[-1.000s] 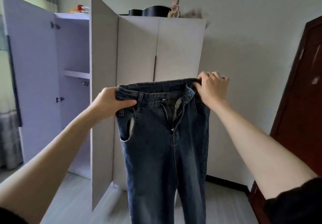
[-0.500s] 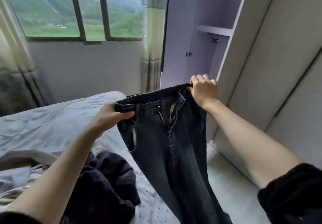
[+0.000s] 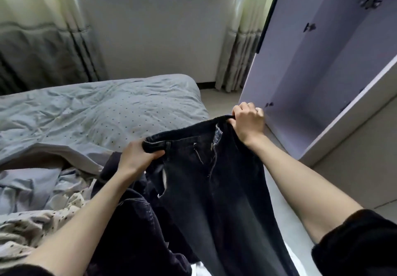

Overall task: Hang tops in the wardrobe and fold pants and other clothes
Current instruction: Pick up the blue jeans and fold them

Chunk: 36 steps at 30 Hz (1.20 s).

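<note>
Dark jeans (image 3: 214, 189) hang by the waistband over the bed edge, left hand (image 3: 137, 157) curled tight round one end, right hand (image 3: 248, 123) pinching the other, fly open, legs trailing down out of view. Risk: laid down here they'd land on the dark clothes heap (image 3: 133, 222), probably bunching the fold, and the right hand sits near the open wardrobe door (image 3: 300, 71). Free flat room is the bed (image 3: 96, 112), up toward the curtains (image 3: 43, 39).

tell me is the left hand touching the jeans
Touching. The head view shows the left hand curled round the waistband of the jeans, thumb pressed on the front.
</note>
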### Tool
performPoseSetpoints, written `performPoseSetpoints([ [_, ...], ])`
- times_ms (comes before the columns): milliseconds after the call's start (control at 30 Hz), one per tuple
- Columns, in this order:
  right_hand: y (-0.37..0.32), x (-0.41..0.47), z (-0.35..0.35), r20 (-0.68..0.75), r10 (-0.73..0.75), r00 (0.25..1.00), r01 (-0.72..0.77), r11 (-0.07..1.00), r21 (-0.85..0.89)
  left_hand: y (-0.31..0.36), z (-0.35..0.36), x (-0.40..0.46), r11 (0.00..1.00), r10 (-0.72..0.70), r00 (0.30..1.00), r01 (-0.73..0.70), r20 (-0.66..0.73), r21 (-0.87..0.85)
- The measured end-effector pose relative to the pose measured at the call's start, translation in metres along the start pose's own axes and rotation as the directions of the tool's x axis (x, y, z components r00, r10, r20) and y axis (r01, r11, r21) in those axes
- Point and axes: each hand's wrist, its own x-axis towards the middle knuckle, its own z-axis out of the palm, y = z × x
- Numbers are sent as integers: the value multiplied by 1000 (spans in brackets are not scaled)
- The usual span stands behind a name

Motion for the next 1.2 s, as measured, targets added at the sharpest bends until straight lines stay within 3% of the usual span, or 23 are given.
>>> performPoseSetpoints([
  [100,-6,28,56,59,17,998,-32,965,259,-26,33,44,984,-84,987,103,-135,143],
  [233,3,-19,151,369,-26,929,-117,926,359,-78,102,30,889,-108,989,140,-96,436],
  [300,16,-74,191,504,-51,862,-158,918,363,-98,141,-2,843,-75,996,88,-47,531],
  [500,52,-223,234,677,-58,734,-194,937,290,-110,224,-82,703,222,974,-189,41,686],
  [633,75,-303,233,734,-117,670,-86,969,232,-114,264,-137,730,81,980,-182,182,659],
  [767,93,-357,226,774,-66,630,-68,988,139,-118,283,-184,737,-19,956,-185,293,650],
  [867,103,-390,219,777,-28,629,-87,990,107,-126,293,-217,837,-53,949,-127,310,532],
  [967,98,-414,205,693,-66,718,-95,977,191,-129,295,-244,964,-206,967,173,153,202],
  [1000,95,-419,200,637,-87,766,-87,968,237,-129,296,-249,946,-322,939,314,117,82],
  [1067,88,-442,191,507,-116,854,-39,958,285,-134,303,-263,855,-499,846,516,191,-49],
  [1200,77,-485,190,440,-85,894,-73,941,330,-138,331,-277,741,-487,784,604,386,-292],
])
